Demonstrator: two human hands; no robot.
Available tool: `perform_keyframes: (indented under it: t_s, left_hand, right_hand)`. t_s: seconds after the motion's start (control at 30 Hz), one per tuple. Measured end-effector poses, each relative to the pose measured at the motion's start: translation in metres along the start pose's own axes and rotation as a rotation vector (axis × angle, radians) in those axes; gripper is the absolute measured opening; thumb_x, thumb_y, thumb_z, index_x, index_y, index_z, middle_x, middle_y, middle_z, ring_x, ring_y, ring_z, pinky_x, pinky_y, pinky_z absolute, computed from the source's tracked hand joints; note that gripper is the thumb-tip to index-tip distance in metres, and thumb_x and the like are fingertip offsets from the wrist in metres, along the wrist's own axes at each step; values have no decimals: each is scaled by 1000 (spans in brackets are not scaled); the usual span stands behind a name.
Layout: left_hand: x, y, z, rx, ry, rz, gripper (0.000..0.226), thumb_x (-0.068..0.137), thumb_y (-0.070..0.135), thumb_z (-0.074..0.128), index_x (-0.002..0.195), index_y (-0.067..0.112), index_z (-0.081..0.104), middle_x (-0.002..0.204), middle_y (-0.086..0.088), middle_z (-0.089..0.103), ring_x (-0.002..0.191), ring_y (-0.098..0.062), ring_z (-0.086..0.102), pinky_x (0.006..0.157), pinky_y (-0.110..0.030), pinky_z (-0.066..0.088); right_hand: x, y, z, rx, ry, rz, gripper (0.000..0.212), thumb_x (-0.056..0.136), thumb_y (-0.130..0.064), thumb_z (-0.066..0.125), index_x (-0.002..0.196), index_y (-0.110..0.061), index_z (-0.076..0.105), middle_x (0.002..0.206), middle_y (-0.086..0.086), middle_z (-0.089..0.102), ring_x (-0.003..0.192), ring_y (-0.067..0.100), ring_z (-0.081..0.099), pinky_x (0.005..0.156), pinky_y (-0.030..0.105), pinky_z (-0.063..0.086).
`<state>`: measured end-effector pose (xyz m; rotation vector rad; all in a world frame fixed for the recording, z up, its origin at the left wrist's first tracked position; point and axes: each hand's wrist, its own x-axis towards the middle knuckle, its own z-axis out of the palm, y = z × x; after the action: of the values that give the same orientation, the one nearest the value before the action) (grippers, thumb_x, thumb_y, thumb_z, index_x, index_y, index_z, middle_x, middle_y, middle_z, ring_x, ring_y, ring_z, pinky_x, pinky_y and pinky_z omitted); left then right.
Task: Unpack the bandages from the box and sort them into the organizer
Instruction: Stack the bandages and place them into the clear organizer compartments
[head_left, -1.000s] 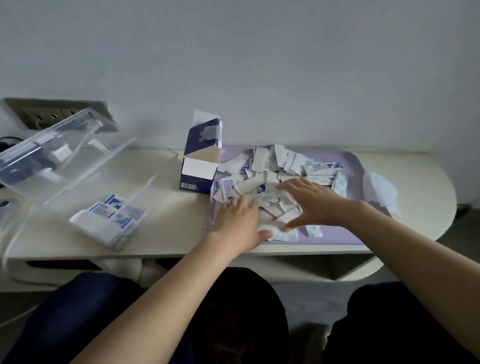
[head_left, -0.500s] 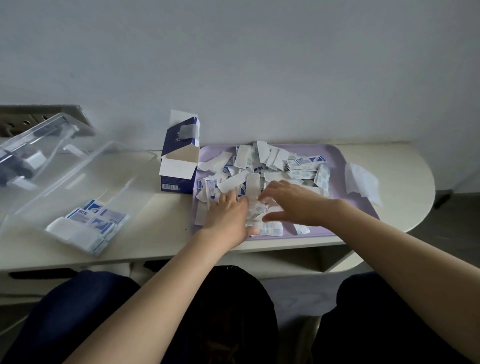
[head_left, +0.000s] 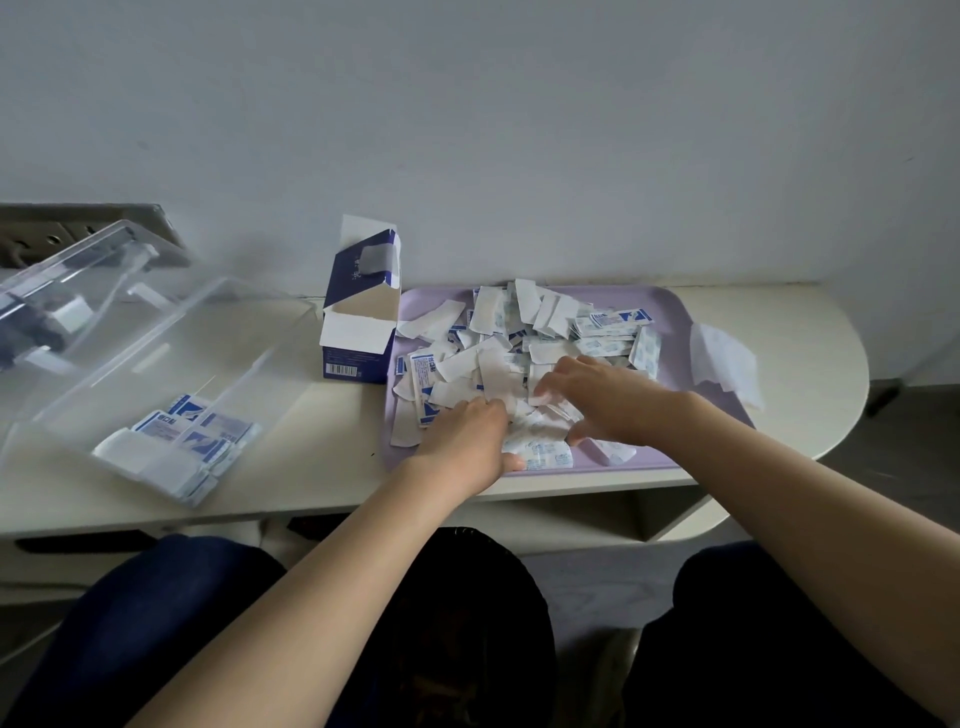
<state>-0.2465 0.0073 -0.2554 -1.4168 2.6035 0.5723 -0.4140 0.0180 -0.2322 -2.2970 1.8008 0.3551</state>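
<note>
**Desk:** What's changed?
**Photographer:** Left hand (head_left: 467, 441) and right hand (head_left: 613, 405) draw closer, fingers curled into the bandages (head_left: 493, 364) heaped between them; actual grip unclear. Another batch looks bound for the organizer (head_left: 171, 353), far left.

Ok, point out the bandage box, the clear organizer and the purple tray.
bandage box (head_left: 356, 332): head view, white front flap.
clear organizer (head_left: 218, 343): head view, bare floor.
purple tray (head_left: 672, 325): head view, bare far right corner.

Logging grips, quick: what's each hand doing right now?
Left hand: in the bandages, fingers hidden; cannot tell.
Right hand: fingers curled round loose bandages.
</note>
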Motion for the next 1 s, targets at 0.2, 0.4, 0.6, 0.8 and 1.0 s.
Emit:
perform_keyframes:
  t_s: [0.2, 0.4, 0.6, 0.8, 1.0]
  left_hand:
    - [2, 0, 1, 1, -17, 12, 44, 92, 37, 57, 126, 10, 51, 126, -10, 46, 117, -27, 45, 92, -37, 39]
    - [4, -1, 1, 10, -2, -1, 35, 95, 30, 53, 123, 10, 50, 124, -10, 50, 113, -29, 50, 82, -34, 38]
    - [3, -11, -6, 35, 151, -47, 17, 95, 11, 48, 112, 9, 49, 117, -9, 55, 105, -28, 56, 72, -34, 39]
    - [2, -19, -9, -54, 267, -85, 16, 95, 11, 52, 111, 10, 48, 114, -6, 56, 102, -25, 54, 77, -35, 41]
    - [2, -22, -6, -115, 236, -87, 17, 94, 7, 50, 111, 9, 47, 114, -8, 52, 101, -23, 51, 72, -29, 33]
  right_hand:
    - [4, 1, 3, 114, -39, -47, 49, 86, -10, 62, 131, -20, 46, 128, 3, 45, 123, 19, 40, 99, 30, 37]
    - [6, -2, 6, 198, 4, -96, 39, 94, -1, 42, 126, -20, 52, 128, 1, 49, 122, 17, 43, 100, 24, 33]
    - [4, -7, 3, 203, 98, -8, 34, 100, -11, 30, 128, -24, 45, 124, 3, 58, 107, 25, 55, 78, 30, 39]
    - [2, -13, -2, 141, 143, -2, 27, 102, -21, 32, 124, -17, 45, 118, 8, 60, 97, 28, 57, 75, 36, 43]
    - [2, -26, 11, 120, 112, -14, 18, 96, -4, 35, 112, -8, 42, 116, 7, 50, 103, 26, 52, 69, 30, 34]
